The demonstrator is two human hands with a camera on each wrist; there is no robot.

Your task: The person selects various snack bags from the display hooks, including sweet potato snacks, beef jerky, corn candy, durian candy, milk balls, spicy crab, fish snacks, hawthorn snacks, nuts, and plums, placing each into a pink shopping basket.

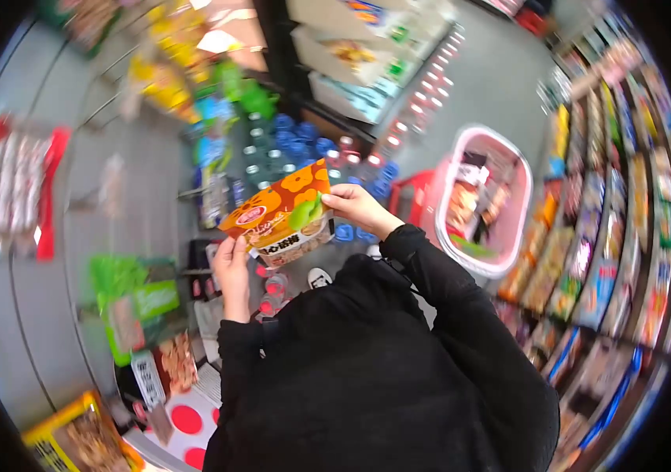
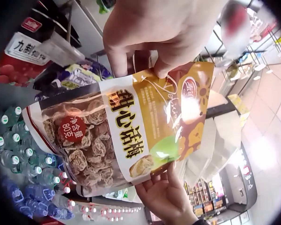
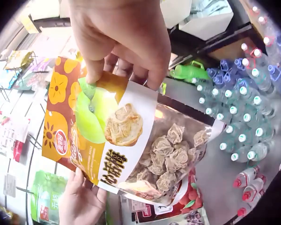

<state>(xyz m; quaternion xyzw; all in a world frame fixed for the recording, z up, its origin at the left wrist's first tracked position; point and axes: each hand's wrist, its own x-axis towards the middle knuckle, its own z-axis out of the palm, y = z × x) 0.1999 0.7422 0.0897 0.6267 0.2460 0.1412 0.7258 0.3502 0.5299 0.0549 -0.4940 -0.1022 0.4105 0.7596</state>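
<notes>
Left hand [image 1: 232,275] has its grip clamped on one side of an orange dried-plum pouch [image 1: 288,219], held up midair near bottles [image 1: 255,153]; right hand's [image 1: 359,208] grip pinches the other side, pink basket [image 1: 518,212] further right.

A pink basket [image 1: 521,208] with assorted packages inside stands beside a red plastic frame [image 1: 412,197]. Along the right, a shelf rack [image 1: 646,346] carries rows of bright snack packets [image 1: 587,252]. On the grey floor [image 1: 500,79] clear bottles with green caps [image 3: 242,124] cluster near blue-handled jugs [image 3: 229,77], and red-capped bottles [image 3: 253,187] sit just beside them. White bins [image 1: 351,59] hold goods at the top of the head view. On the left, a slatted wall [image 1: 33,315] bears yellow packets [image 1: 162,86], a red-edged pack [image 1: 17,189] and green packages [image 1: 119,287], some blurred. A yellow-edged bag [image 1: 80,436] shows below, near a white surface with red dots [image 1: 186,421].
</notes>
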